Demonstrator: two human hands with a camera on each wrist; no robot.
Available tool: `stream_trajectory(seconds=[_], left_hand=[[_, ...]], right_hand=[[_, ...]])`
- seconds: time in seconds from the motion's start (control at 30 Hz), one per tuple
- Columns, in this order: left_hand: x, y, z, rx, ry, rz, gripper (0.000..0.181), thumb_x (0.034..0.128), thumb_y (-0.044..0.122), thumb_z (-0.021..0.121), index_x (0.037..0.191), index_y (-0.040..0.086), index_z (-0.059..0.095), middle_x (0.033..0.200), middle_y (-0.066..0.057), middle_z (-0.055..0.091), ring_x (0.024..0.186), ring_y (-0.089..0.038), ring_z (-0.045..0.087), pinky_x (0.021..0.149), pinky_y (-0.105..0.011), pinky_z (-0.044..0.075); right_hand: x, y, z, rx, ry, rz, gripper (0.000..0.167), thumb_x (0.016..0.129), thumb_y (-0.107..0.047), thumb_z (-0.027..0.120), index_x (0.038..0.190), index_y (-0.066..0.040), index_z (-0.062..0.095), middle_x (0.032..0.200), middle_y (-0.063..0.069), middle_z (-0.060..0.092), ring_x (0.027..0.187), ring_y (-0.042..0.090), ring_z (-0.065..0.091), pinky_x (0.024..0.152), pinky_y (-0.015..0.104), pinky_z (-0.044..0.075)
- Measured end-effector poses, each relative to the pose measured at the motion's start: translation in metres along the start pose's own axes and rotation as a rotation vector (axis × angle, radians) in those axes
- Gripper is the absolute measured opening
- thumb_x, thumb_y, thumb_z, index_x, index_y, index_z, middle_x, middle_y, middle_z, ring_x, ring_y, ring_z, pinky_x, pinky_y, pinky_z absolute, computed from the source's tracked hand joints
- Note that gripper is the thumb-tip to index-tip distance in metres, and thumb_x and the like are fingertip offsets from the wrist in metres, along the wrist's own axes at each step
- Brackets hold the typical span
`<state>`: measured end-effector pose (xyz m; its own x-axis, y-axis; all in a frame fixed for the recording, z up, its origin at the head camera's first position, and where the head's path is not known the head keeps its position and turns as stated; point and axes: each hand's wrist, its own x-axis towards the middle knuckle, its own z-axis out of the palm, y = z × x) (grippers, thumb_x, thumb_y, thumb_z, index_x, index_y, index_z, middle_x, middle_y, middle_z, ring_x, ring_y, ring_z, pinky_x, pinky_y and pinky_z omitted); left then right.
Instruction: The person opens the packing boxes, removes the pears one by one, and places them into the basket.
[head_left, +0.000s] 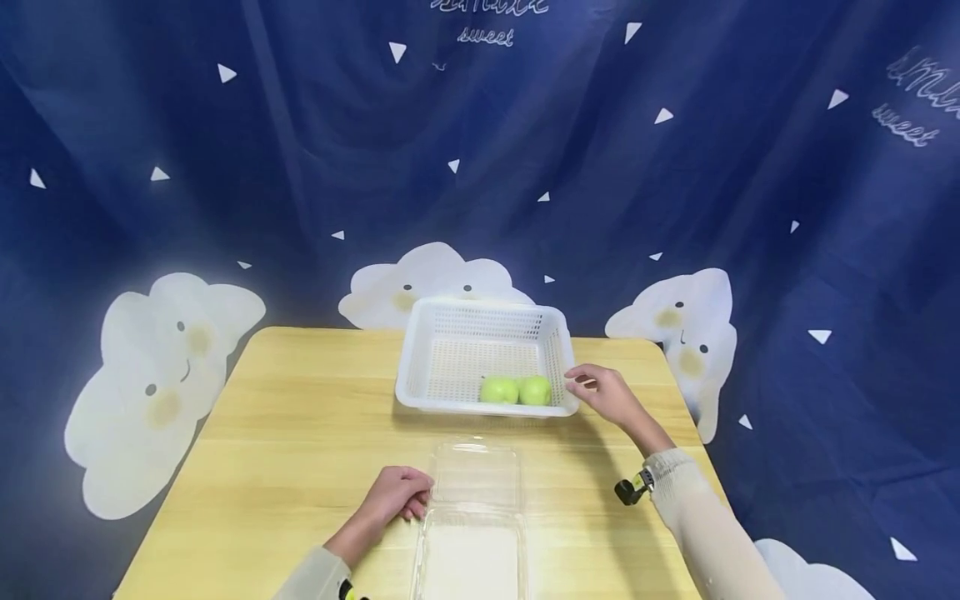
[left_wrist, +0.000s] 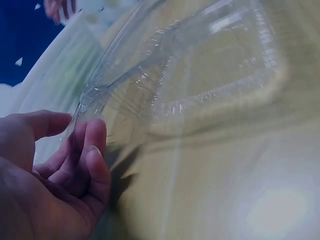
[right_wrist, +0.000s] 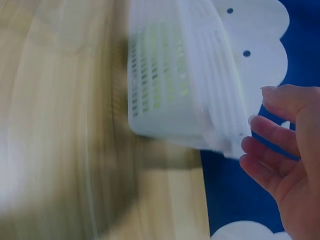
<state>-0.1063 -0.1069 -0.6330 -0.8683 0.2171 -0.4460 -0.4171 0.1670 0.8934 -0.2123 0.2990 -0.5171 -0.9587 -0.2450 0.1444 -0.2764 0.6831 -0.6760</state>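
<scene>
At the left edge of a clear plastic clamshell container (head_left: 477,475), my left hand (head_left: 395,495) pinches its rim between thumb and fingers. The container lies unfolded on the table, lid part farther away and tray part nearer. In the left wrist view the same clear container (left_wrist: 215,65) spreads out beyond the left hand (left_wrist: 60,175). Two green apples (head_left: 499,390) sit side by side in the near right corner of a white perforated basket (head_left: 411,367). My right hand (head_left: 603,393) is by the basket's right rim, fingers slightly bent, thumb apart from them, holding nothing.
The light wooden table (head_left: 315,425) carries the basket near its far edge. A dark blue curtain (head_left: 315,167) with white clouds and triangles hangs behind and around the table.
</scene>
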Motion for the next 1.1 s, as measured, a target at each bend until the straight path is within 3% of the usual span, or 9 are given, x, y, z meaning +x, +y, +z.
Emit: stream_trajectory(seconds=[0.27,0.43,0.7,0.93,1.1], left_hand=[[0.008,0.004,-0.029,-0.064,0.083,-0.014,0.038,0.0981,0.018,0.068,0.122,-0.011,0.066,0.087,-0.008,0.075,0.062,-0.010,0.070,0.052,-0.018,0.054],[0.010,0.008,-0.039,-0.080,0.118,-0.010,0.043,0.0984,0.016,0.068,0.132,-0.010,0.062,0.096,-0.012,0.076,0.067,-0.012,0.072,0.054,-0.018,0.055],[0.009,0.015,-0.059,-0.009,0.127,-0.002,0.043,0.1009,0.017,0.064,0.135,-0.008,0.059,0.106,-0.016,0.076,0.068,-0.012,0.072,0.056,-0.021,0.057],[0.002,0.013,-0.081,0.058,0.137,-0.026,0.041,0.1031,0.019,0.062,0.135,-0.007,0.061,0.109,-0.015,0.076,0.070,-0.015,0.072,0.058,-0.024,0.059],[-0.006,0.012,-0.096,0.125,0.130,-0.021,0.042,0.1037,0.022,0.062,0.134,-0.007,0.061,0.109,-0.014,0.075,0.073,-0.018,0.072,0.061,-0.027,0.060]], right_hand=[[-0.016,0.012,-0.011,0.003,0.043,0.026,0.023,0.097,-0.010,0.071,0.116,0.003,0.072,0.109,0.022,0.076,0.102,0.040,0.073,0.089,0.050,0.063],[-0.025,0.022,-0.019,-0.017,0.058,0.047,0.022,0.097,-0.012,0.071,0.115,0.002,0.073,0.108,0.020,0.077,0.100,0.038,0.074,0.089,0.048,0.063],[-0.046,0.036,-0.041,-0.072,0.062,0.101,0.025,0.099,-0.016,0.070,0.117,0.001,0.072,0.109,0.020,0.077,0.099,0.039,0.075,0.089,0.050,0.063],[-0.067,0.043,-0.057,-0.124,0.077,0.121,0.023,0.098,-0.016,0.071,0.116,-0.001,0.073,0.107,0.019,0.078,0.095,0.040,0.076,0.080,0.036,0.064],[-0.076,0.043,-0.067,-0.149,0.073,0.126,0.024,0.099,-0.017,0.070,0.116,-0.001,0.073,0.109,0.021,0.077,0.096,0.041,0.076,0.082,0.046,0.064]])
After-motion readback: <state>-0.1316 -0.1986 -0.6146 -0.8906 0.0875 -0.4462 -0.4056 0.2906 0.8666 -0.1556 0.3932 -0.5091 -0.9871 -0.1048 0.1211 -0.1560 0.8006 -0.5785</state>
